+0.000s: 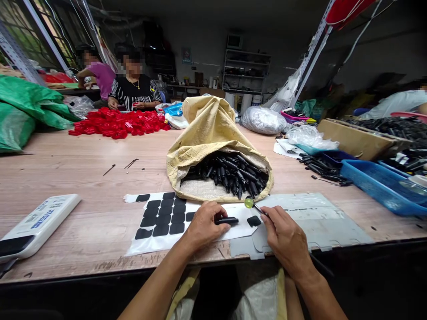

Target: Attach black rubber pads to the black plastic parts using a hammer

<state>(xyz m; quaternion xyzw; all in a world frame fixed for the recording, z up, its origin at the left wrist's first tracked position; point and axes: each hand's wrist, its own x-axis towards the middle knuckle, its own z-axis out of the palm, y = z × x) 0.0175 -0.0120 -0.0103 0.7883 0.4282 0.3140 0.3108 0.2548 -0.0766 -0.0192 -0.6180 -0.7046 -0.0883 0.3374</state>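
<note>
My left hand (205, 223) is closed round a short black cylindrical part (228, 220), which sticks out to the right over white backing paper. In my right hand (287, 233) is a thin tool with a round yellow-green head (248, 202), tilted up to the left. A loose black square sticker (254, 221) lies just under it. To the left, a sheet of black stickers (162, 218) with rounded corners rests on the tabletop. Beyond my hands, a yellow woven sack (208, 129) lies with its mouth facing me, and many black cylindrical parts (230, 173) show inside.
A white electronic device (40, 222) sits at the left edge. Blue trays (376, 182) and black parts crowd the right. A grey plastic sheet (316, 220) lies along the front edge. Red pieces (116, 122) are heaped before a co-worker (135, 89) across the table.
</note>
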